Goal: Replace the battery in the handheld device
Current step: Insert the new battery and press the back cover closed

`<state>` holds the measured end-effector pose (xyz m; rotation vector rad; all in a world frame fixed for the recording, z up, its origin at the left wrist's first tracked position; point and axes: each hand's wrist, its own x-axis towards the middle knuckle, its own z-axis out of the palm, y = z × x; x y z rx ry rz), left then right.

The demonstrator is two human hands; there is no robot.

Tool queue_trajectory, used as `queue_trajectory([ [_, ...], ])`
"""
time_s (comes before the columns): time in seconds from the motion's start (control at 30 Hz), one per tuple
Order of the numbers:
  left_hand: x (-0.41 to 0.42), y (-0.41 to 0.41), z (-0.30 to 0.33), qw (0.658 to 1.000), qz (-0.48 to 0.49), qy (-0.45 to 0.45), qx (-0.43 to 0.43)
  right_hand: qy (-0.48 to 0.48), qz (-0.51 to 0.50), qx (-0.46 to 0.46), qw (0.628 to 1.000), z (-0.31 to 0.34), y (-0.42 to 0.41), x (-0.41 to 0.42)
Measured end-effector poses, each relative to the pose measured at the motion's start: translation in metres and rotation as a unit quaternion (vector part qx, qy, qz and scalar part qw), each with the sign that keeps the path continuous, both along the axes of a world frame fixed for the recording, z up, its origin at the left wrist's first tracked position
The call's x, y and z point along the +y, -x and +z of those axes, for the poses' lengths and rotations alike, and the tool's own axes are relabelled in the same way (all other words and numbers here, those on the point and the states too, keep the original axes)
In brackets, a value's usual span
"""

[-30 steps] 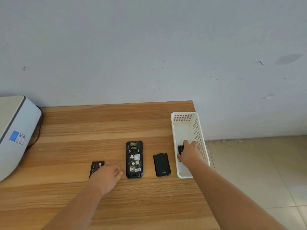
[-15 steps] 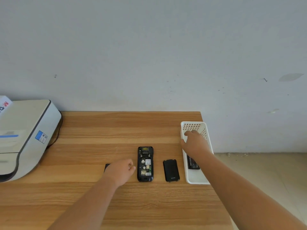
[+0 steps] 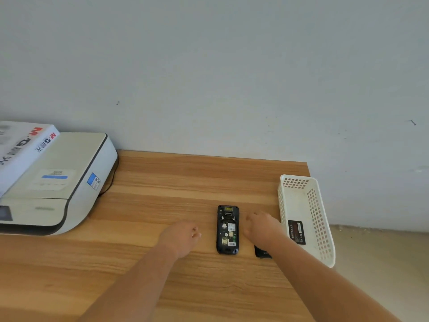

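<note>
The black handheld device (image 3: 227, 230) lies face down on the wooden table (image 3: 185, 177), its battery bay open and empty. My left hand (image 3: 182, 238) rests just left of it with the fingers loosely curled; anything beneath it is hidden. My right hand (image 3: 262, 226) hovers just right of the device, fingers apart, over the black back cover (image 3: 262, 254), of which only a corner shows. A black battery with a red label (image 3: 296, 231) lies inside the white perforated basket (image 3: 301, 182) at the table's right edge.
A white printer (image 3: 58, 182) with a cable fills the table's left side, and a white box (image 3: 21, 149) lies on top of it. The wall stands right behind the table. Beyond the basket the table ends and the floor lies below.
My right hand has come out of the basket, leaving the battery there, and moved left over the back cover. My left hand now covers the spot where a second battery lay.
</note>
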<state>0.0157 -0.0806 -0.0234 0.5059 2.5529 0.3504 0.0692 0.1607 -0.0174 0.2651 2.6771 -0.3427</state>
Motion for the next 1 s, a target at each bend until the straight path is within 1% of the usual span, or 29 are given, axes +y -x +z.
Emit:
queue_trajectory([
  [0.17,-0.010,0.002,-0.001,1.000,0.016,-0.005,-0.006,0.017,-0.015,-0.013,1.000,-0.008,0.000,-0.008],
  [0.33,-0.020,0.011,-0.004,1.000,0.028,0.005,-0.010,-0.003,-0.016,-0.011,1.000,-0.009,-0.002,-0.011],
  [0.63,-0.049,0.025,-0.025,0.997,-0.016,0.076,0.023,-0.015,-0.024,0.008,1.000,-0.024,-0.017,-0.006],
  [0.83,-0.051,0.017,-0.041,0.995,-0.041,0.087,0.025,-0.015,-0.019,0.009,1.000,-0.031,-0.023,-0.008],
  [1.0,-0.051,0.017,-0.046,0.995,-0.043,0.076,0.037,-0.014,-0.022,0.011,1.000,-0.031,-0.023,-0.009],
])
